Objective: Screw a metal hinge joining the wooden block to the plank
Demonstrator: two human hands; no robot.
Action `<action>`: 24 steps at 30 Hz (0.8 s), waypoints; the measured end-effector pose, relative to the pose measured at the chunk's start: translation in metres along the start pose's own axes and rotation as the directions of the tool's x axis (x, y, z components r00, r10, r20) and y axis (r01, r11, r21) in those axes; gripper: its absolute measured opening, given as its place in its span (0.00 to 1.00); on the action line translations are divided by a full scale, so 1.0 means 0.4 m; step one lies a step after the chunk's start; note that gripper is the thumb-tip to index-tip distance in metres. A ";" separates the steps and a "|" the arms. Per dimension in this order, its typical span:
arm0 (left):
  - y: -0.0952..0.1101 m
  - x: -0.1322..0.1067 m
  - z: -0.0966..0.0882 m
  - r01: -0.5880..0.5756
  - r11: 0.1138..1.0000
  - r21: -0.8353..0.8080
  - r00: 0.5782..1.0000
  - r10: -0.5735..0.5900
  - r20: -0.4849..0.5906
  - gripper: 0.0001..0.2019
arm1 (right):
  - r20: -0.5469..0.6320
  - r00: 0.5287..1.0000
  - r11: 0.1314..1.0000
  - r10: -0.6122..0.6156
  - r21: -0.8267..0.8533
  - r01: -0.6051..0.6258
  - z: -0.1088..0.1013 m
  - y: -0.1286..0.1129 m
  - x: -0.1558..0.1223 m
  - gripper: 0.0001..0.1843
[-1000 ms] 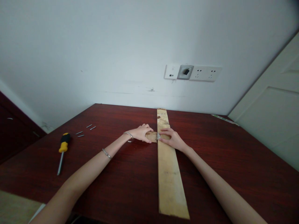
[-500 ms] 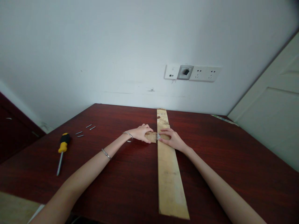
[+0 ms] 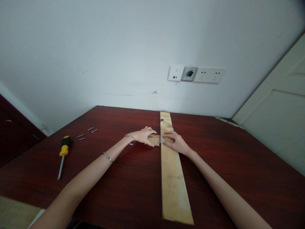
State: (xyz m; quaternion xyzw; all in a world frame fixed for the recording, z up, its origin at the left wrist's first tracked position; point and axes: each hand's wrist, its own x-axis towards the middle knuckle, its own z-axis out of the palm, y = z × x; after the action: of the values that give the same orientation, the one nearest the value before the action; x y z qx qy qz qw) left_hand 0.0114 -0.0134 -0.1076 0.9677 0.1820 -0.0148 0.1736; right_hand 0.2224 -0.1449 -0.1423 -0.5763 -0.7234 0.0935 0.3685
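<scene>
The dark red-brown wooden table [image 3: 119,178] fills the lower part of the view and runs back to a white wall with a row of white wall sockets [image 3: 196,74].

A long pale wooden plank [image 3: 172,178] lies flat on the table right of centre. Its long axis runs from the near edge straight away towards the wall, and its far end points at the wall below the sockets.

The left hand [image 3: 143,136] is curled over a short pale wooden block [image 3: 154,139], fingers bent over the top and thumb at the near side, gripping it. The block lies crosswise, with its end butted against the plank's left edge about a third of the way down from the far end.

The right hand [image 3: 176,143] rests on the plank with its fingers close together and gently bent. Its fingertips are at a small silver metal fitting [image 3: 161,139] on the joint between block and plank; whether they pinch the fitting or only press on it cannot be told.

Compared with half a second ago, both hands, the block and the plank sit in the same places.

Well to the left, a screwdriver with a yellow and black handle [image 3: 63,152] lies with its shaft towards the near edge. A few small silver screws [image 3: 87,133] lie just beyond it.
</scene>
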 end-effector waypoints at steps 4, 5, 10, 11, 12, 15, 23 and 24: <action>0.002 -0.003 -0.003 -0.007 1.000 -0.016 1.000 0.007 -0.001 0.41 | -0.006 1.000 1.000 0.000 0.008 0.000 0.000 0.000 0.000 0.18; 0.003 -0.003 -0.005 -0.007 1.000 -0.018 1.000 0.007 -0.002 0.41 | -0.007 1.000 1.000 -0.002 0.009 0.002 0.000 0.000 -0.001 0.18; 0.010 -0.006 -0.009 -0.002 1.000 -0.022 1.000 0.002 0.000 0.40 | -0.004 1.000 1.000 -0.002 -0.001 0.002 0.002 0.001 0.000 0.18; 0.011 -0.006 -0.010 -0.003 1.000 -0.022 1.000 0.003 -0.001 0.40 | -0.002 1.000 1.000 -0.001 -0.005 0.001 0.002 0.001 0.000 0.18; 0.012 -0.006 -0.010 -0.003 1.000 -0.022 1.000 0.003 -0.001 0.40 | 0.001 1.000 1.000 0.001 -0.008 -0.001 0.002 0.000 0.001 0.18; 0.013 -0.007 -0.010 0.003 1.000 -0.025 1.000 -0.003 0.001 0.40 | 0.000 1.000 1.000 0.003 -0.011 -0.003 0.002 0.000 0.001 0.18; 0.011 -0.009 -0.012 -0.014 0.999 -0.029 1.000 0.014 0.001 0.40 | -0.008 1.000 1.000 0.008 -0.004 -0.008 0.005 0.003 0.000 0.18; 0.011 -0.009 -0.012 -0.012 0.999 -0.030 1.000 0.012 0.001 0.40 | -0.008 1.000 1.000 0.010 -0.002 -0.010 0.005 0.004 0.000 0.18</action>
State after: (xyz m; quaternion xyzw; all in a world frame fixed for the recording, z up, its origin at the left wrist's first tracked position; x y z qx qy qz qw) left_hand 0.0094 -0.0171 -0.1014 0.9661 0.1762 -0.0117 0.1881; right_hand 0.2223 -0.1439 -0.1444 -0.5807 -0.7192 0.0924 0.3702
